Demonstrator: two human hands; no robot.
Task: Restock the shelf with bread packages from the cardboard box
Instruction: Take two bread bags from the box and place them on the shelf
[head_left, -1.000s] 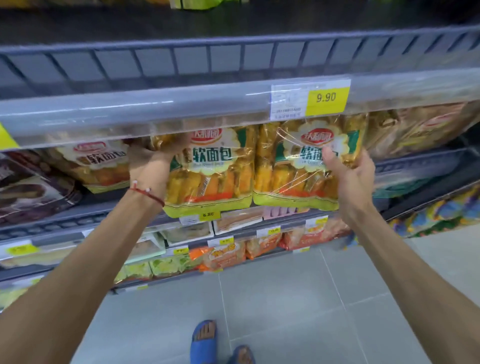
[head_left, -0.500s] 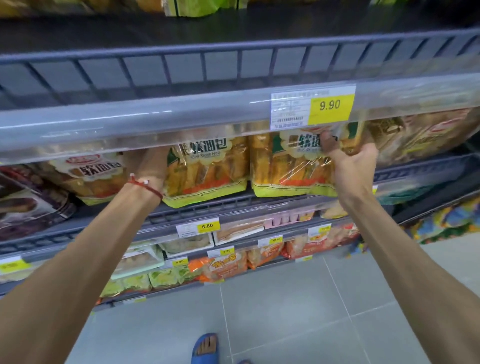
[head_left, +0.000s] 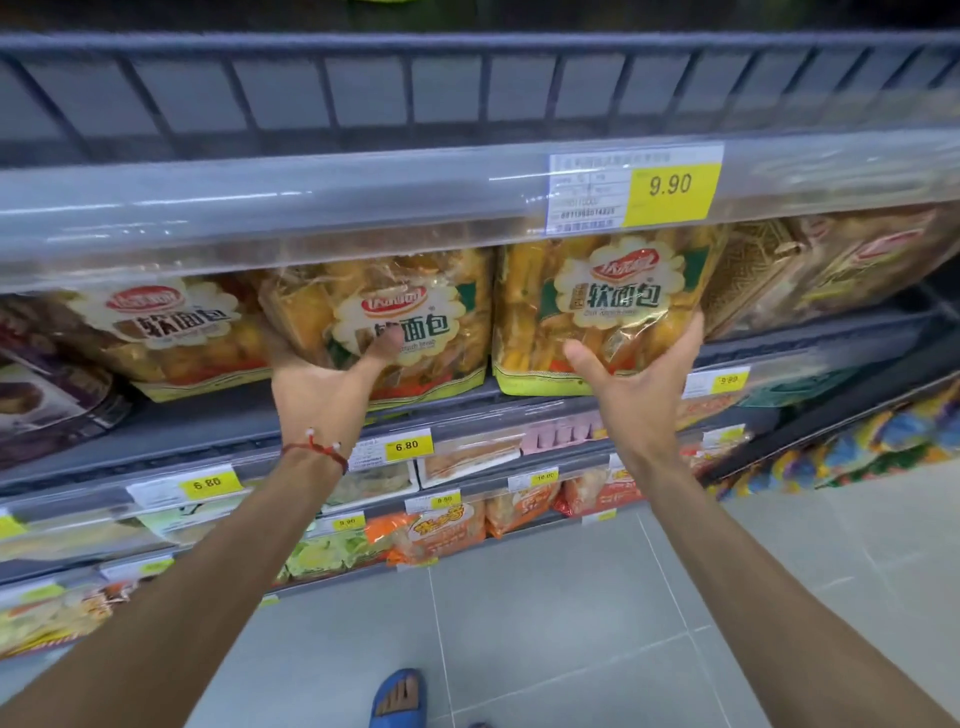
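Right, middle bread package (head_left: 395, 312) sits tilted on shelf (head_left: 208, 415); I see left hand (head_left: 327, 389) gripping it, thumb pressed on front label, fingers hidden behind its left edge. Right bread package (head_left: 602, 291) just beside it on same shelf; right hand (head_left: 639, 389) clasps lower right corner, thumb on front, fingers wrapped round side. Third package (head_left: 166, 327) further left, untouched. 9.90 price tag (head_left: 670, 184) on clear rail above. Red string bracelet (head_left: 317, 449) on left wrist. Blue sandal (head_left: 397, 696) on grey floor tiles below
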